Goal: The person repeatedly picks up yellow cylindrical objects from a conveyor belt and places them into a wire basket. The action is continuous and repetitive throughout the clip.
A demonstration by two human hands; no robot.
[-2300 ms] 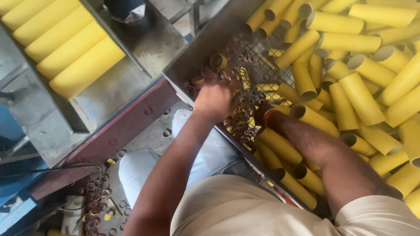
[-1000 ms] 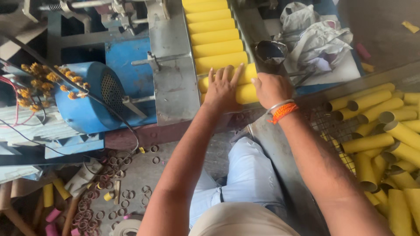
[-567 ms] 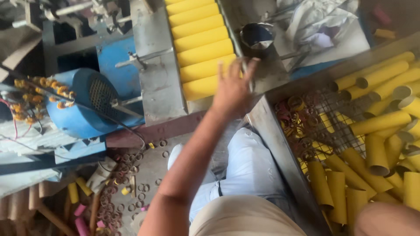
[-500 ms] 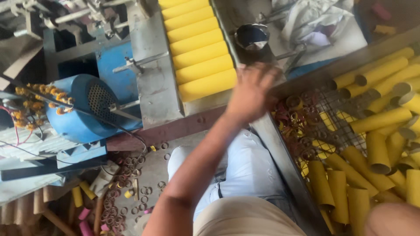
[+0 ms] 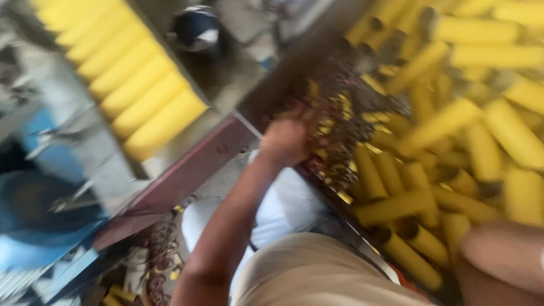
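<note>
Over at the near edge of the metal bin (image 5: pixel 317 62), the left hand (image 5: pixel 286 139) sits among small scrap rings (image 5: pixel 340 122), but it's way too blurry to tell if the fingers are curled or spread. Loose yellow tubes (image 5: pixel 447 122) fill the bin to its right, and a neat row of yellow tubes (image 5: pixel 130 85) lies on the machine tray to the left. The right hand isn't showing, only a forearm (image 5: pixel 504 263) at the corner.

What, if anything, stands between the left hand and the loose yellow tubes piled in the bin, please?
Nothing visible blocks it. The left hand is already at the near edge of the metal bin, over the small rings and scraps on the mesh, with the yellow tubes lying just beyond. The picture is blurred, so finer detail is unclear.
</note>
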